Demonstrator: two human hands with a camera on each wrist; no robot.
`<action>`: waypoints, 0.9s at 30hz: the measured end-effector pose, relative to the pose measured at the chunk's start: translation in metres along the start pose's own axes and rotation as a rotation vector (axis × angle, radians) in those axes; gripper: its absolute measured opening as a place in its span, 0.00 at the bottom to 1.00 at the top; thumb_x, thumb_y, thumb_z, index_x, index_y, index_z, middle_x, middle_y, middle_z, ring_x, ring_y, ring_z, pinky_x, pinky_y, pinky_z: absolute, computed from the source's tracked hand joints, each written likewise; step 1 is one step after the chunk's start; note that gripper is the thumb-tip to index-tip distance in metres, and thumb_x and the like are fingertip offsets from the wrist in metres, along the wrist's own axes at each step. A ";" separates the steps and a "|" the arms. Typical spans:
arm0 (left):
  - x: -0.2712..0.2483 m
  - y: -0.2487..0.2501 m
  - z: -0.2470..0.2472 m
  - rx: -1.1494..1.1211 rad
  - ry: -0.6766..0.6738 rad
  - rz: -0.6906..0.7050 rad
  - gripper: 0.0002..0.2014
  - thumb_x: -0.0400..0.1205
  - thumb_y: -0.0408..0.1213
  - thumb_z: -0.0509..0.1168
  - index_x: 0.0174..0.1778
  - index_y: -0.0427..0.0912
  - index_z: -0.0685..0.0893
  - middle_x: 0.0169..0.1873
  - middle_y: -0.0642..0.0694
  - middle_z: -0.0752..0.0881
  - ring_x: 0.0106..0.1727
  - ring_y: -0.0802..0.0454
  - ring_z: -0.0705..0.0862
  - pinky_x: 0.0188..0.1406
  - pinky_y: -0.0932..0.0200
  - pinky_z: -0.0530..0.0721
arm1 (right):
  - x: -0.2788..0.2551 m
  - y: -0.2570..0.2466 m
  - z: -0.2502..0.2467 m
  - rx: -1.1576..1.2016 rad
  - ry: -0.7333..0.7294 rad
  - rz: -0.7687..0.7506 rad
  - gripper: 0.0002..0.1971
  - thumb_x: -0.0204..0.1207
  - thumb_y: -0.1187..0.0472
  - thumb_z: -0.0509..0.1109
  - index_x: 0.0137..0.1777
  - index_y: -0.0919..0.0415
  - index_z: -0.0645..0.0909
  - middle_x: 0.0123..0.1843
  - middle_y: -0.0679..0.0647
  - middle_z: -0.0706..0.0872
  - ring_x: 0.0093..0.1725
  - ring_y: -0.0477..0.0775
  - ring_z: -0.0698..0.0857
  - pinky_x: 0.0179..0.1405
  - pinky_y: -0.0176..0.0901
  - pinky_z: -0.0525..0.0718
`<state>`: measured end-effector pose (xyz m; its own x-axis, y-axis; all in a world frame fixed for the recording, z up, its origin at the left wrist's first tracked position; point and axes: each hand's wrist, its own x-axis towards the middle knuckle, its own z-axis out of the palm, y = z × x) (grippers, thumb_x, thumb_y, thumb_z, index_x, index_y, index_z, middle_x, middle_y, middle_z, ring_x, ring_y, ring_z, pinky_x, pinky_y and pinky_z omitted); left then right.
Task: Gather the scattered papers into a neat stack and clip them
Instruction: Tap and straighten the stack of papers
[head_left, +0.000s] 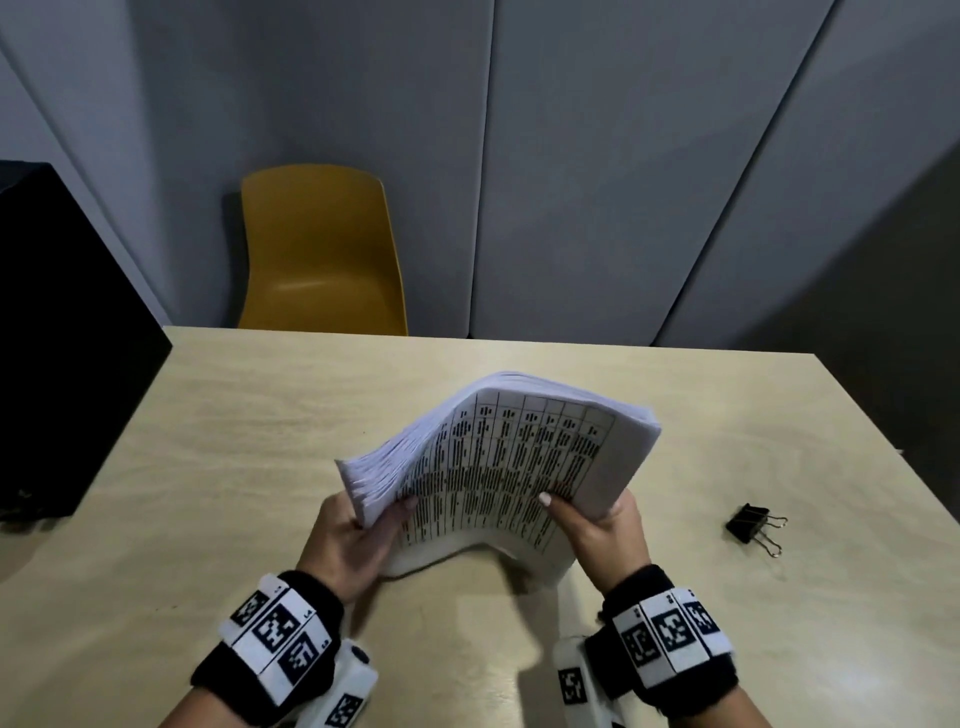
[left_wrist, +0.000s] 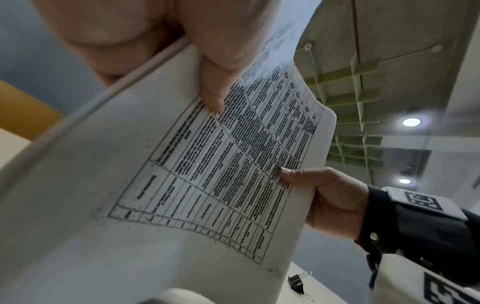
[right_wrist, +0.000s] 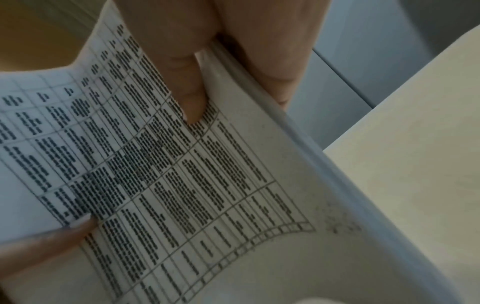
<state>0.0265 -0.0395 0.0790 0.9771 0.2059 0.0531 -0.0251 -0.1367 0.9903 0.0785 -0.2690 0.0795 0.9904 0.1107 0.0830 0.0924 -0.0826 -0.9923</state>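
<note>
A thick stack of white papers with a printed table on its front sheet stands on its lower edge on the table, bowed and leaning away from me. My left hand grips its left side, thumb on the front sheet. My right hand grips its right side, thumb on the print. The left wrist view shows the stack of papers, my left thumb on it and my right hand at its far edge. In the right wrist view the papers fill the picture. A black binder clip lies to the right.
The pale wooden table stretches around the stack, its far edge ahead. A yellow chair stands behind it against grey wall panels. A black box sits at the table's left edge. The binder clip shows low in the left wrist view.
</note>
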 end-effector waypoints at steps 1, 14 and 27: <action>0.001 0.001 -0.002 -0.028 -0.005 0.003 0.16 0.61 0.50 0.71 0.41 0.77 0.84 0.39 0.73 0.88 0.45 0.72 0.85 0.50 0.68 0.83 | 0.001 -0.002 0.000 0.037 0.013 -0.011 0.20 0.66 0.81 0.72 0.38 0.50 0.84 0.32 0.33 0.90 0.36 0.32 0.87 0.37 0.29 0.85; -0.015 -0.014 -0.007 0.023 0.035 -0.130 0.09 0.69 0.53 0.72 0.36 0.53 0.85 0.29 0.61 0.88 0.35 0.64 0.85 0.43 0.61 0.83 | -0.016 0.029 0.005 -0.200 0.139 0.217 0.35 0.64 0.60 0.80 0.71 0.52 0.68 0.64 0.52 0.79 0.62 0.52 0.80 0.67 0.54 0.78; -0.007 -0.005 -0.027 -0.677 0.076 -0.312 0.36 0.44 0.46 0.85 0.49 0.39 0.88 0.48 0.39 0.91 0.39 0.48 0.90 0.38 0.51 0.88 | -0.007 -0.015 -0.009 0.720 -0.100 0.237 0.13 0.64 0.75 0.68 0.48 0.65 0.86 0.44 0.61 0.91 0.41 0.58 0.91 0.37 0.46 0.88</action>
<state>0.0138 -0.0146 0.0773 0.9435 0.2068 -0.2591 0.1027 0.5606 0.8217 0.0708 -0.2772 0.0948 0.9582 0.2624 -0.1139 -0.2450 0.5469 -0.8006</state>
